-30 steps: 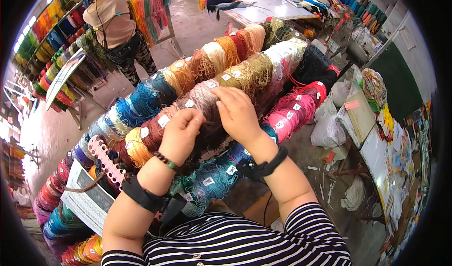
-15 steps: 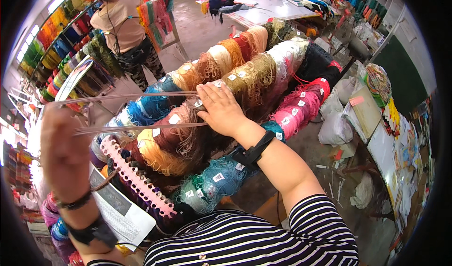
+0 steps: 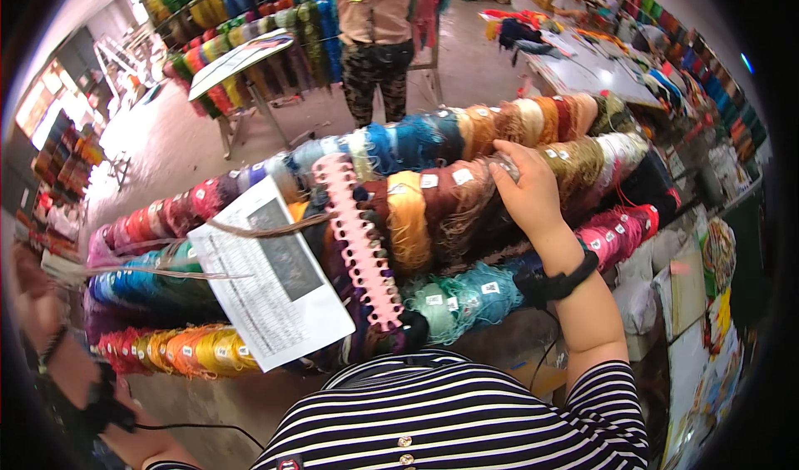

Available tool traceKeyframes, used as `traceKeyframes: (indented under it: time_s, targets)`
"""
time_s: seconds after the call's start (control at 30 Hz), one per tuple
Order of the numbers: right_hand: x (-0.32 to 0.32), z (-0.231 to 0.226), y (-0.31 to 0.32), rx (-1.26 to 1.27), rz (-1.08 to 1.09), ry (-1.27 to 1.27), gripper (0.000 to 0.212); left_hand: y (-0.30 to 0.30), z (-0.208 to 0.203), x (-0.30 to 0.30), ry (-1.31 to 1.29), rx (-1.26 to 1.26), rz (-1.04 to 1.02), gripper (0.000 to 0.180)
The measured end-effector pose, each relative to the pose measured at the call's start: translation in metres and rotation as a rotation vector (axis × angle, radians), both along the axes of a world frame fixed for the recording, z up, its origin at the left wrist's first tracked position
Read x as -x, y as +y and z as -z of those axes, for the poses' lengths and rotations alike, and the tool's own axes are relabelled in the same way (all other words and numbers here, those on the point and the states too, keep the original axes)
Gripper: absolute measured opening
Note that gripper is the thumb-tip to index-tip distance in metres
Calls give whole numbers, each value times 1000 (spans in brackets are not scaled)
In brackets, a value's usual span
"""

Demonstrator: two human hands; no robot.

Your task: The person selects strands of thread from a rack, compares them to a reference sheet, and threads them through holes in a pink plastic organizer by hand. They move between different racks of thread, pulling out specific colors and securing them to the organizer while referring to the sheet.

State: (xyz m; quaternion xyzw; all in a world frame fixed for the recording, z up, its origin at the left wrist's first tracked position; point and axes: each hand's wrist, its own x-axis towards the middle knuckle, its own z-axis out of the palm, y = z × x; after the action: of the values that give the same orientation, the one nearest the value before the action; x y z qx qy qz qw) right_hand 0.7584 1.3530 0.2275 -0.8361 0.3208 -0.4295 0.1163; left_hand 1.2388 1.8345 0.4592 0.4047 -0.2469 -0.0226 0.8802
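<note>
My left hand, blurred at the far left, is closed on pale brownish thread strands that trail rightward over the skeins. My right hand has its fingers and thumb curled on the brown thread of the middle row, beside olive skeins. Between the hands lies a pink strip with holes along both edges, small dark thread bunches beside it. A printed sheet with a dark picture lies left of the strip, and a brown thread bundle crosses its top.
Rows of labelled skeins, including blue, teal and yellow, fill the rack before me. A person stands beyond it. White tables and thread-hung racks are farther back. White bags lie at right.
My view has turned left. My left hand has swung out to the far left with the strands, which no longer stretch to my right hand. That hand stays at the brown thread, its fingers now curled.
</note>
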Motion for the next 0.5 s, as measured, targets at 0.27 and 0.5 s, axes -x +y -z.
traceKeyframes:
  time_s: [0.27,0.5]
  targets:
    - [-130,-72,167,-42,-661,-159,18,-155,181,191,373,-161,1095,64]
    - [-170,-54,191,178,-515,-95,11,-156,197,197,489,1,1177,65]
